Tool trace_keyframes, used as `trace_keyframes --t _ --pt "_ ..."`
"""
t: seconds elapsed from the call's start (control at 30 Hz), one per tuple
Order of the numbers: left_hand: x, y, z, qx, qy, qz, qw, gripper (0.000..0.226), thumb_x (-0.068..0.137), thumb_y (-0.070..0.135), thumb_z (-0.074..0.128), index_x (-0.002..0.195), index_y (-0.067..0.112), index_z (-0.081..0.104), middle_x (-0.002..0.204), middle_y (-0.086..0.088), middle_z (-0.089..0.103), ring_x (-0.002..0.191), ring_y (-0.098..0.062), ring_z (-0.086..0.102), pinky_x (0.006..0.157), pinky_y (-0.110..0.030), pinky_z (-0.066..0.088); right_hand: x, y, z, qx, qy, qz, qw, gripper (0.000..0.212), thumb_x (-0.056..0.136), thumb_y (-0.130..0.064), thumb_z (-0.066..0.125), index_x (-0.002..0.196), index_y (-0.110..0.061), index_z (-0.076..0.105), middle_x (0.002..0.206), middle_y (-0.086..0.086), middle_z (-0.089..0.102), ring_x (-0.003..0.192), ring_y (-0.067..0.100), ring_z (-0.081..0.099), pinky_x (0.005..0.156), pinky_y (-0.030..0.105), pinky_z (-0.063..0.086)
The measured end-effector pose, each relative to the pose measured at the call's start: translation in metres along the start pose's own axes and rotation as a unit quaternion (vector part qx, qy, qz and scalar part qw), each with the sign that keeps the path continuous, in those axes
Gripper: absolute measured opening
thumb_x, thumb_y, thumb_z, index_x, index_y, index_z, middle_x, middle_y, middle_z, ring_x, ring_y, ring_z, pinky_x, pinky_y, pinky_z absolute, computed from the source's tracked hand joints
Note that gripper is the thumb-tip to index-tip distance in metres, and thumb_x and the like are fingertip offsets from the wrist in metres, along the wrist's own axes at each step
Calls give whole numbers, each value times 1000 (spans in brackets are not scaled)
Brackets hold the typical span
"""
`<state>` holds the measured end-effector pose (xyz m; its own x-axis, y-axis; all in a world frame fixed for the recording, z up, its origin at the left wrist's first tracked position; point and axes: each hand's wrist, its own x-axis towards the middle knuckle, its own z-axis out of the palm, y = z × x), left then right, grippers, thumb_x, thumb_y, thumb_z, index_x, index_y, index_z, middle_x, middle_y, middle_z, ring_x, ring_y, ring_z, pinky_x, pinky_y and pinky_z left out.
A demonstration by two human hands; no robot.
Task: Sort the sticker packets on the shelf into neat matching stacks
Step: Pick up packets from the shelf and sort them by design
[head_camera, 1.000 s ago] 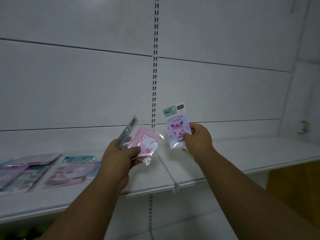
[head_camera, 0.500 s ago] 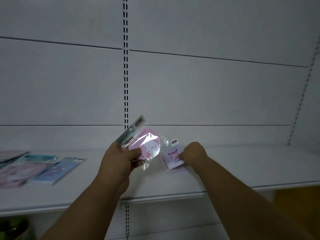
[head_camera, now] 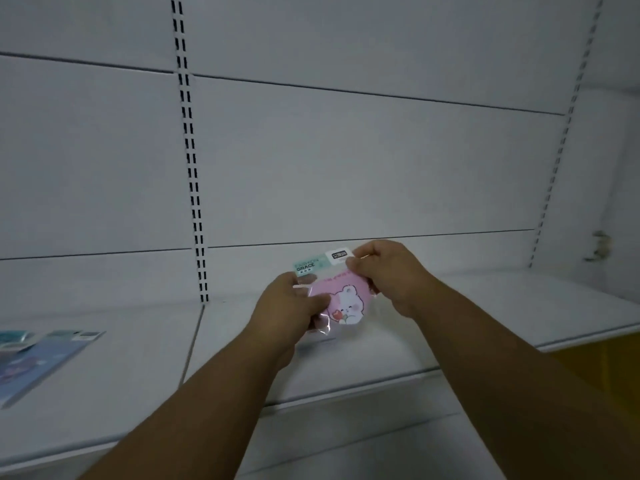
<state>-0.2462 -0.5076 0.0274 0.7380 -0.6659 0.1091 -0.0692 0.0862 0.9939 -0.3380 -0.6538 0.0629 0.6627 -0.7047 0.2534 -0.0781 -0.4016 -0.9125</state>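
Pink under clear crinkled plastic, the bear-print sticker packet (head_camera: 341,299) is pinched from both sides: the left hand (head_camera: 289,308) has its thumb pressed on the lower-left face with the other fingers behind, and the right hand (head_camera: 388,271) nips the upper-right corner just below the mint header card. Both hands are closed on it — neither is spread. Whether the left hand holds more packets behind this one cannot be told; a sliver of something pale shows at its fingertips.

The packet is held in the air, above the white metal shelf (head_camera: 398,362), roughly over the middle of the board right of the slotted upright (head_camera: 194,202). A faint pale shape lies on the shelf just below the hands, too dim to name. Far off at the shelf's left edge lies a blue flat sticker packet (head_camera: 41,358) with other packets partly cut off by the frame.

The step in hand looks like checking the packet before placing it. The next move likely calls for choosing the matching pile — or starting one — and laying the packet flat, header edges aligned, without letting the slick plastic slide.
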Motion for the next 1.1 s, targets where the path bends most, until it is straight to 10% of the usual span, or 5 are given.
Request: trace_keyframes --t 0.23,0.4,0.67,1.1 --pt "35 -20 91 137 33 25 990 88 73 10 82 144 20 32 121 -6 56 92 -23 67 81 -37 60 57 57 -67 -83 78 39 993 12 80 -13 74 82 -5 66 89 21 71 72 29 69 70 44 61" --pt "63 -36 145 366 31 60 928 49 82 24 73 126 18 54 126 -7 47 104 -23 62 89 -24 48 90 90 -96 -329 27 3 944 34 84 -25 69 99 5 65 107 21 66 100 32 64 89 40 51" --pt "85 -55 176 520 15 70 851 26 84 14 56 100 11 75 102 -11 69 94 -24 63 79 -26 50 116 135 -105 -445 -49 -30 894 24 82 -27 67 95 -10 57 99 11 64 100 29 63 70 26 38" --pt "38 -14 56 581 162 92 792 29 89 37 60 115 26 66 112 4 65 100 -13 60 88 -27 50 49 1 -9 -342 -60 -340 874 37 87 -39 61 117 -19 53 113 5 56 102 24 55 86 37 50"
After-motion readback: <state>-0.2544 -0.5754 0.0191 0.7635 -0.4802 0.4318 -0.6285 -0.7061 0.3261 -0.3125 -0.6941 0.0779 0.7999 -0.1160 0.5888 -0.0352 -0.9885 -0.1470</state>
